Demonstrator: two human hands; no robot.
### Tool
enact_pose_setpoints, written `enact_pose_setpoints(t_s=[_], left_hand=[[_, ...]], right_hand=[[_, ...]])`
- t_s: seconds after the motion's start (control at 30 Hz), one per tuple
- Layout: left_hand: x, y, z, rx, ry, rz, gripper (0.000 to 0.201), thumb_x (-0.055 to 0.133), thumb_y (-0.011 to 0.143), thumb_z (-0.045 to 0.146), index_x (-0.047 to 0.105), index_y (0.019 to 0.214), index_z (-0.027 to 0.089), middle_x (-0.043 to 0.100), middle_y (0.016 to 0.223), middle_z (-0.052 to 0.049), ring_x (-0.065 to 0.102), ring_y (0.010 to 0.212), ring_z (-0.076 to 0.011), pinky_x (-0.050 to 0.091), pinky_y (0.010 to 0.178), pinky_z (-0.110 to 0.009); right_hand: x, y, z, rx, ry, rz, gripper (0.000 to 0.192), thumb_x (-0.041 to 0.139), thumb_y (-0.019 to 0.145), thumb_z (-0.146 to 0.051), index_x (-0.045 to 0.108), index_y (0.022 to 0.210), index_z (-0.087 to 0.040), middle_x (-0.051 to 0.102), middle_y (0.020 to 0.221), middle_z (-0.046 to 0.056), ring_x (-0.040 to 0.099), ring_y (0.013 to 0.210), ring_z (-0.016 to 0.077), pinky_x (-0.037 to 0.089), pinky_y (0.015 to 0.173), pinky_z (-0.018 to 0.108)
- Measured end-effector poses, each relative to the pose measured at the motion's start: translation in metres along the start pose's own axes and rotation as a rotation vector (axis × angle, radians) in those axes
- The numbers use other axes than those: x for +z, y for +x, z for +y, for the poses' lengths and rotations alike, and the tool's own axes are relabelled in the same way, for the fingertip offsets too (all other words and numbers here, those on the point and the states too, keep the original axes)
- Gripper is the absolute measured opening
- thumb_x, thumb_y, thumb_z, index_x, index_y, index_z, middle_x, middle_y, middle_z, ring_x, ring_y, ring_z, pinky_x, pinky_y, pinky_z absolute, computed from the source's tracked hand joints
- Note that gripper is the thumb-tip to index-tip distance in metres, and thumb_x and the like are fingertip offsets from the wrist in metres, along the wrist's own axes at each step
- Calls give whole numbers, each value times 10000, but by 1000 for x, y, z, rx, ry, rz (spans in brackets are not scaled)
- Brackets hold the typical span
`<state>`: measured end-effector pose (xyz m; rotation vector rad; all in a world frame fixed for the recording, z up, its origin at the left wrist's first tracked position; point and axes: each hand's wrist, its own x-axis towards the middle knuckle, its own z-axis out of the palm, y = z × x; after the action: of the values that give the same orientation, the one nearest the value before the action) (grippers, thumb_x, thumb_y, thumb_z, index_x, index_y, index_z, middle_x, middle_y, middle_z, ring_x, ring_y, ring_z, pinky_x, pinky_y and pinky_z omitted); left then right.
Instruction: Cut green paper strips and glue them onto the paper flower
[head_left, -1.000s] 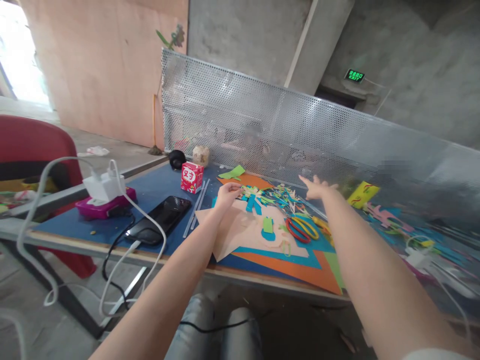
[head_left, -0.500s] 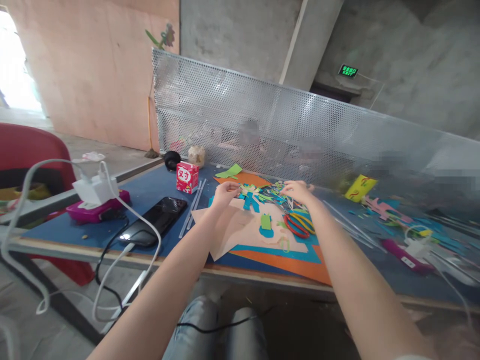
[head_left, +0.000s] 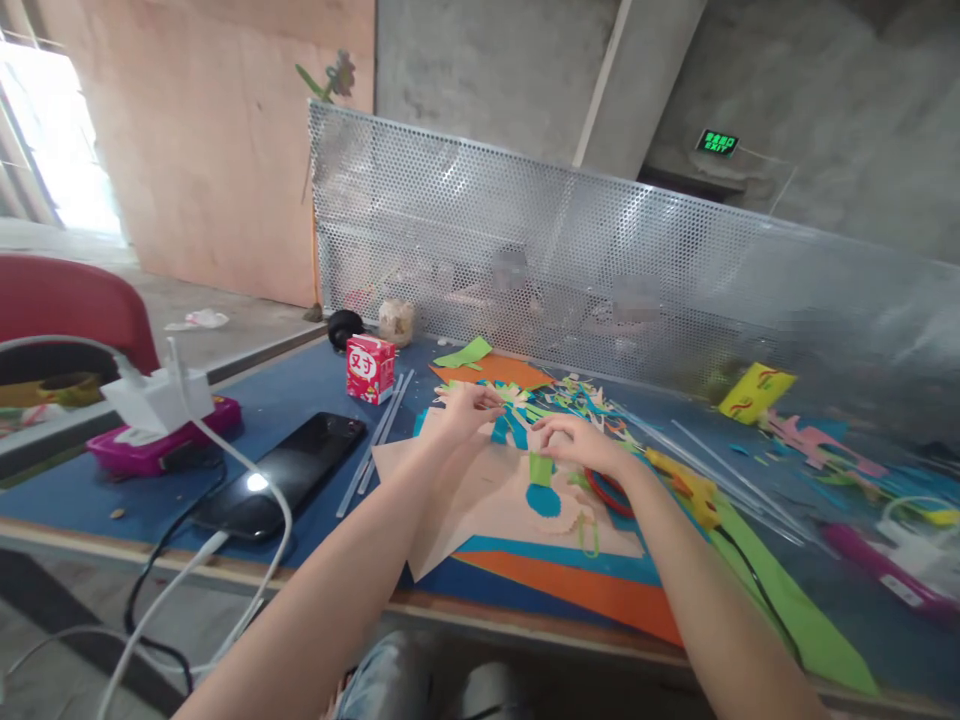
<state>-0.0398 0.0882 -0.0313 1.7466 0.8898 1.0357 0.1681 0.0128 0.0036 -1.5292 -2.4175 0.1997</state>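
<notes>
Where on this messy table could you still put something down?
Bare blue table shows between the red carton, the phone and the pink box. Around both hands, left hand and right hand, paper scraps crowd everything.

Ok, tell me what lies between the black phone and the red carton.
In the head view, only bare blue tabletop separates the flat black phone from the small red carton; clear thin rods lie just right.
</notes>
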Motion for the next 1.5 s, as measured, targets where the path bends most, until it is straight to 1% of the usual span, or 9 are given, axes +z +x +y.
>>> enact_pose_setpoints(t_s=[0.2,0.3,0.53,0.63,0.77,0.97,1.17,1.3,1.5], left_hand=[[8,1,-4,-17,24,-14,298,508,861,301,528,1114,144,560,1113,-87,572,946,-190,496,799,-395],[10,-1,-3,-47,40,-33,295,505,862,301,529,1111,145,563,1107,-86,575,937,-186,499,792,-389],[8,-9,2,-61,123,-18,294,506,862,301,530,1109,144,564,1103,-86,576,933,-185,500,790,-387],[10,-12,6,-30,150,-19,288,505,862,299,534,1103,145,566,1102,-85,576,933,-183,499,792,-387],[10,-14,12,4,188,0,282,505,863,299,537,1096,145,569,1095,-84,577,927,-181,499,791,-385],[6,-20,26,14,282,52,256,502,864,298,553,1062,143,583,1061,-77,583,897,-169,503,777,-370],[11,-25,38,67,224,61,85,590,796,192,600,852,130,635,803,-24,609,737,-131,508,697,-297],[17,-28,42,98,126,75,104,645,671,80,612,724,163,655,683,-16,642,692,-158,495,639,-252],[25,-32,49,23,-33,2,83,649,661,102,599,713,145,659,641,-33,627,567,-142,492,496,-233]], right_hand=[[0,0,38,340,-96,300,237,535,895,-291,553,1093,-161,544,1135,76,548,983,211,465,844,424],[4,0,36,431,-138,390,305,537,892,-289,506,1175,-180,468,1245,92,489,1083,248,421,899,472],[7,-9,-9,188,78,-15,203,540,894,-306,582,1034,-165,597,1012,54,585,864,169,492,788,374],[10,-14,-12,128,179,-72,200,550,889,-288,575,1035,-154,595,998,52,585,863,171,498,773,368],[12,-13,-3,91,305,-58,183,562,882,-274,582,1002,-137,598,948,41,592,820,162,511,726,347],[6,-9,3,85,468,106,179,569,878,-262,577,1001,-132,601,921,33,595,804,159,510,732,351],[0,-9,2,122,554,242,139,572,875,-255,587,928,-128,602,923,33,591,822,160,504,746,351],[2,-10,0,151,612,244,137,575,873,-253,581,920,-124,602,877,21,594,755,142,513,692,320],[2,-10,-3,139,682,210,85,594,855,-201,579,883,-122,594,834,6,587,738,135,508,685,310]])
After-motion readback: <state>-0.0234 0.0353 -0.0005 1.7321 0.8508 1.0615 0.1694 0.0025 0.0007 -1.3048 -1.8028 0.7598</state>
